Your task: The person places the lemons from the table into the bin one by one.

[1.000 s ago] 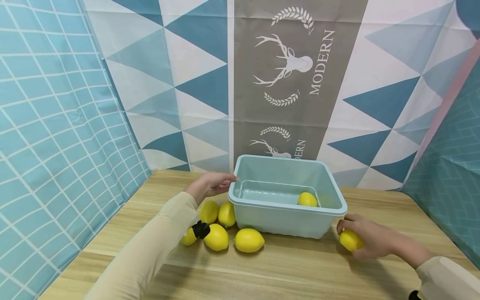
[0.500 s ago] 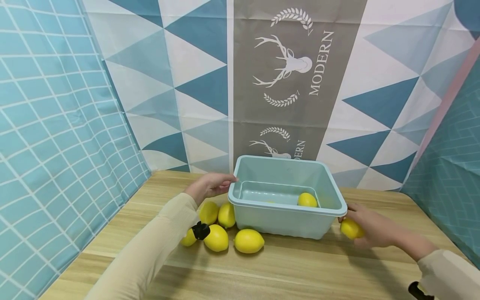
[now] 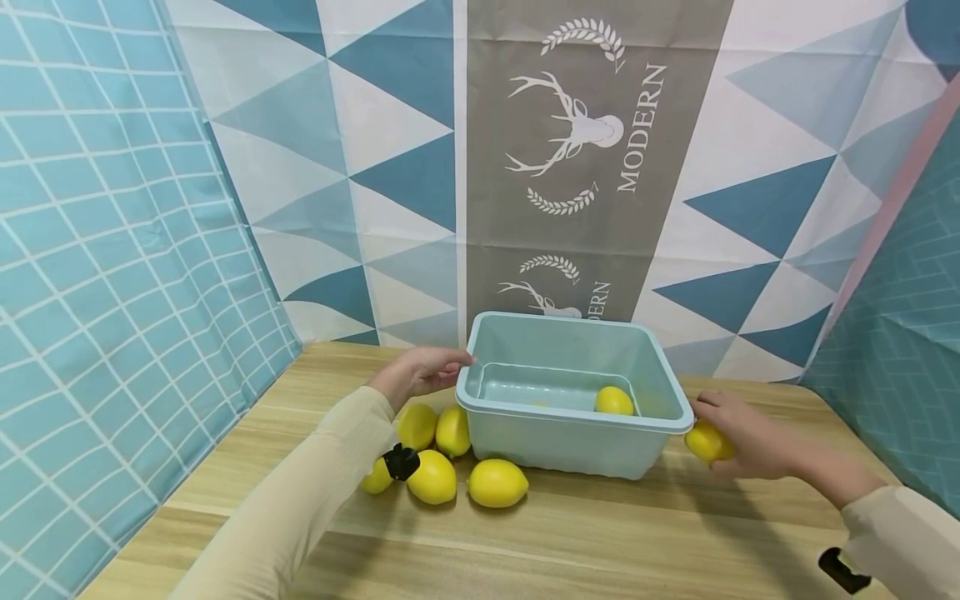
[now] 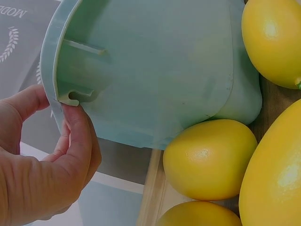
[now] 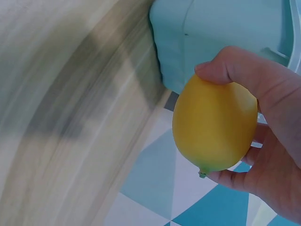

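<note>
A pale blue-green plastic bin (image 3: 555,446) stands on the wooden table, with one lemon (image 3: 614,401) plainly visible inside. My left hand (image 3: 426,372) pinches the rim at the bin's left end; the left wrist view shows thumb and fingers on either side of that rim (image 4: 51,56). To the right of the bin, my right hand (image 3: 753,437) grips a lemon (image 5: 214,125) between thumb and fingers, just below rim height and close to the bin's end wall. The lemon's green stem tip points away from the thumb in the right wrist view.
Several lemons lie on the table by the bin's left front corner, among them one lemon (image 3: 498,483) in front of the bin and another lemon (image 3: 432,477) beside it. A patterned cloth (image 3: 405,167) hangs behind the table (image 3: 570,550), and a tiled cloth (image 3: 97,250) on the left.
My right hand has lifted the lemon, bringing it up and slightly to the right beside the bin. The left hand keeps its place on the rim.
</note>
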Demonstrator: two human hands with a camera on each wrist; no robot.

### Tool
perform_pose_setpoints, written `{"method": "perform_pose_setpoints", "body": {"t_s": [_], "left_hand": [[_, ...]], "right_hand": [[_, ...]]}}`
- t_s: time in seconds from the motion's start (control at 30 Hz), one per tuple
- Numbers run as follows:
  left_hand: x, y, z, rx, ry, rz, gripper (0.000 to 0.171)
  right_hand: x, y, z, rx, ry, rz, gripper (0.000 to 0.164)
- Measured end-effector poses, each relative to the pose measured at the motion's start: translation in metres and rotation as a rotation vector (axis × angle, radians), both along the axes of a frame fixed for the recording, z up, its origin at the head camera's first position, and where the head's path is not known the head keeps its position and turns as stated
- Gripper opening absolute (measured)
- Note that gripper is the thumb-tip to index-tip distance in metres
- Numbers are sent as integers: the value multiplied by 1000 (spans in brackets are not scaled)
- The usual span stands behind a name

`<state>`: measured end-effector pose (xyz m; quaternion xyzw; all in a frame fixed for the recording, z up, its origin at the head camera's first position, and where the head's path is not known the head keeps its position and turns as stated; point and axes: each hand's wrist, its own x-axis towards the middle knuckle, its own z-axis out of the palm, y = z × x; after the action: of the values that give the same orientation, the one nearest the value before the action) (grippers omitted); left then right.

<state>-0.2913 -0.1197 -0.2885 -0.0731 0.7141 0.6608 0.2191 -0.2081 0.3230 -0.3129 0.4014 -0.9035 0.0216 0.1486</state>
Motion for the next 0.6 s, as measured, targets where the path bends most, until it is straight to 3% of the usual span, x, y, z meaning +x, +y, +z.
{"method": "perform_pose_setpoints", "body": {"t_s": [0.2, 0.6], "left_hand": [[0, 0, -1, 3, -2, 10, 46], [-1, -1, -1, 7, 6, 7, 44]], "right_hand": [[-1, 1, 10, 41, -65, -65, 58], [-2, 0, 22, 54, -118, -103, 52]]}}
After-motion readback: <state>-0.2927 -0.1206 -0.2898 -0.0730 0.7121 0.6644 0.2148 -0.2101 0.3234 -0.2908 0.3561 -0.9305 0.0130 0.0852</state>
